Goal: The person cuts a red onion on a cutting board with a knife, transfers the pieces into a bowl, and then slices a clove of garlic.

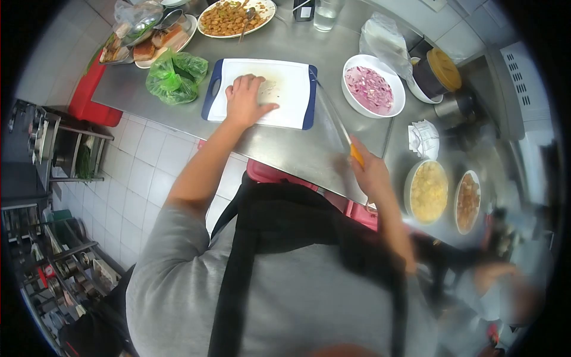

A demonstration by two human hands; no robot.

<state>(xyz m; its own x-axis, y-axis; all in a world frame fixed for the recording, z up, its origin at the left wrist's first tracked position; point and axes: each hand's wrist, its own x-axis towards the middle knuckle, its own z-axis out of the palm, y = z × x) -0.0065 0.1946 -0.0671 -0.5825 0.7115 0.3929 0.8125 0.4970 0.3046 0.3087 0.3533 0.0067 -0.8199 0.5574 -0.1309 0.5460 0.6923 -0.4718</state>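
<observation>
My left hand [242, 102] lies with its fingers spread on a white cutting board [291, 107] with dark blue ends. Small bits and a faint stain show on the board beside the fingertips. In my right hand [370, 171] is the orange handle of a knife [340, 126], held off the board's right side. Its long blade points up and to the left, toward the board's upper right corner. A white bowl [395, 107] of chopped red onion stands right of the blade. Left of the board sits a green plastic bag [173, 80], its contents partly hidden.
At the back are an oval plate of cooked food [235, 21], a drinking glass [326, 16] and a plate with meat pieces [163, 47]. To the right stand a yellow-lidded container [443, 68] and two food dishes. Another person [499, 285] is at the lower right.
</observation>
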